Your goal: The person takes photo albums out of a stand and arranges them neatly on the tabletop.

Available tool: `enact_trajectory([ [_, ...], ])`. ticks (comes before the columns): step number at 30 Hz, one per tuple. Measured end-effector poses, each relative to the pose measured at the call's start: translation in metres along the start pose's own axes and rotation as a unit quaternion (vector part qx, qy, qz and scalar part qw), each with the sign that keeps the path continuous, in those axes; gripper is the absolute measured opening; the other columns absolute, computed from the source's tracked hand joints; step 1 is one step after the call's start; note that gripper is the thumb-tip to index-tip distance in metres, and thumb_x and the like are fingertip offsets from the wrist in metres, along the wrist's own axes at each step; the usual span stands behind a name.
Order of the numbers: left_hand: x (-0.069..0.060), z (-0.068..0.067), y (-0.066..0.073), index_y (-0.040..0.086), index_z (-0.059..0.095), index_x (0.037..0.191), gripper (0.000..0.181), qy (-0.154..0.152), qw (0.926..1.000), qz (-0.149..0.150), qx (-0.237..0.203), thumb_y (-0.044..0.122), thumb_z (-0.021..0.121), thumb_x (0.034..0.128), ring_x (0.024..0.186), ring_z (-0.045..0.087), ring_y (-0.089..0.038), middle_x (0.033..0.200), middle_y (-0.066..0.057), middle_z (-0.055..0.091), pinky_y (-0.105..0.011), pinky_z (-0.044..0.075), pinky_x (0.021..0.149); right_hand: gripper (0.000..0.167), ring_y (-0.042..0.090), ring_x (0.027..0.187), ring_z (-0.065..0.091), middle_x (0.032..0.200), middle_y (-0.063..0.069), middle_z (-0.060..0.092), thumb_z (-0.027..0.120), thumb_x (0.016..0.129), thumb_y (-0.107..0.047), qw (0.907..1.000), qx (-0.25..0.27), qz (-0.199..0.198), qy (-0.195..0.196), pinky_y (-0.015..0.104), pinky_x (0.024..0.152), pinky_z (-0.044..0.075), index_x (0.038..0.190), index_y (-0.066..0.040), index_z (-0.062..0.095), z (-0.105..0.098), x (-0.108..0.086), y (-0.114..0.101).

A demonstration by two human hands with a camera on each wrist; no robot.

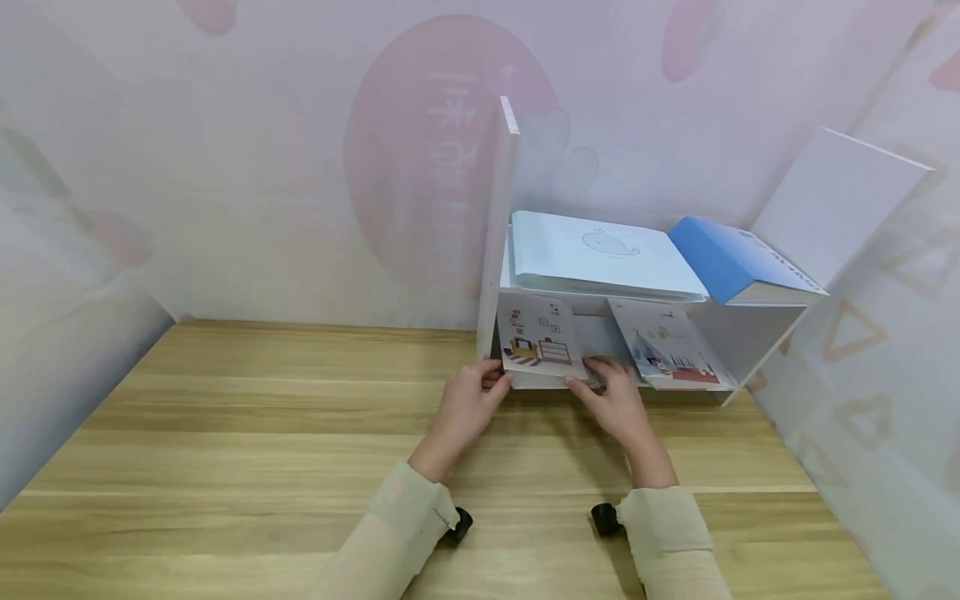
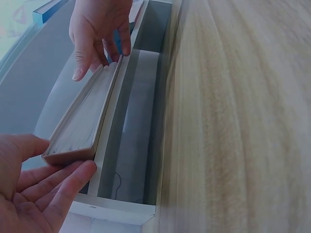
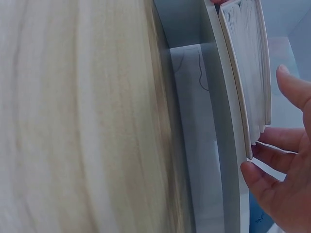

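Note:
A book (image 1: 543, 342) with a furniture drawing on its pale cover lies flat on the lower shelf, at the left of a white bookshelf (image 1: 492, 217). Its page edges (image 2: 80, 114) face out in the left wrist view. My left hand (image 1: 467, 402) holds the book's left front corner, thumb at the upper cover and fingers along the end. At the right end, my right hand (image 1: 617, 402) touches the book with its fingers. In the right wrist view that hand's thumb (image 3: 294, 87) stands apart from the cover.
A second illustrated book (image 1: 667, 346) lies at the lower shelf's right. Above are a pale blue book (image 1: 600, 250) with a whale drawing and a thick blue book (image 1: 746, 262). The bookshelf's right panel (image 1: 840, 204) leans outward. Beneath everything is a wooden table (image 1: 262, 450).

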State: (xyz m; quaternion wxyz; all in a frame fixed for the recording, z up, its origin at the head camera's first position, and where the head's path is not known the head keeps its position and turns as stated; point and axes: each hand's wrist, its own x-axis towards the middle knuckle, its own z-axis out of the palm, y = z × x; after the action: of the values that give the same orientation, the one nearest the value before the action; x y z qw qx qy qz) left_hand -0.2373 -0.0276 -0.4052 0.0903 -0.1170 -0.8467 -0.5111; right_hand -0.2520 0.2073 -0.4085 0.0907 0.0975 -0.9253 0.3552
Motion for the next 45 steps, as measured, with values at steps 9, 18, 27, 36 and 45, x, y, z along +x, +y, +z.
enact_trajectory([
  [9,-0.001,-0.002,0.001,-0.005,0.070,0.108,0.025,0.007,0.9999,-0.006,0.009,0.017,0.067,0.0952,0.089,0.072,-0.023,0.099,-0.016,0.074,-0.030,0.060,0.076,0.046,0.041,0.119,0.052,0.133,0.027,0.055,0.068,0.095,-0.026,1.0000,0.008,0.003,0.002,0.053,0.098,0.048,0.126,0.008,0.061,-0.001,-0.002,-0.001],
  [18,-0.001,-0.006,0.000,0.002,0.068,0.103,0.025,-0.008,0.9998,-0.018,0.009,0.025,0.063,0.0981,0.092,0.070,-0.021,0.100,-0.012,0.073,-0.034,0.059,0.081,0.041,0.028,0.093,0.055,0.117,0.022,0.058,0.067,0.096,-0.027,0.9997,0.020,0.010,0.006,0.037,0.080,0.047,0.119,0.006,0.064,-0.002,-0.003,0.002],
  [27,-0.001,-0.006,-0.002,-0.003,0.065,0.121,0.039,-0.032,0.9990,-0.028,0.011,0.030,0.058,0.1007,0.101,0.070,-0.025,0.111,-0.017,0.072,-0.038,0.058,0.087,0.043,0.031,0.099,0.061,0.115,0.021,0.061,0.070,0.093,-0.029,0.9980,0.030,0.051,0.022,0.040,0.083,0.053,0.120,0.003,0.065,-0.002,-0.001,0.003],
  [36,-0.005,-0.007,-0.003,-0.003,0.058,0.135,0.045,-0.037,0.9982,-0.044,-0.018,0.028,0.055,0.1019,0.113,0.068,-0.027,0.124,-0.019,0.068,-0.036,0.058,0.090,0.053,0.035,0.109,0.062,0.131,0.026,0.056,0.074,0.090,-0.023,0.9867,0.124,0.106,0.000,0.018,0.072,0.051,0.132,0.006,0.057,-0.005,-0.003,0.000],
  [45,-0.003,-0.008,-0.002,-0.006,0.052,0.139,0.047,-0.055,0.9960,-0.050,-0.051,0.024,0.054,0.1026,0.110,0.069,-0.028,0.126,-0.023,0.066,-0.037,0.057,0.091,0.070,0.028,0.109,0.055,0.137,0.026,0.051,0.070,0.094,-0.027,0.9787,0.161,0.124,-0.032,0.014,0.071,0.046,0.149,0.004,0.039,-0.014,-0.004,-0.003],
])
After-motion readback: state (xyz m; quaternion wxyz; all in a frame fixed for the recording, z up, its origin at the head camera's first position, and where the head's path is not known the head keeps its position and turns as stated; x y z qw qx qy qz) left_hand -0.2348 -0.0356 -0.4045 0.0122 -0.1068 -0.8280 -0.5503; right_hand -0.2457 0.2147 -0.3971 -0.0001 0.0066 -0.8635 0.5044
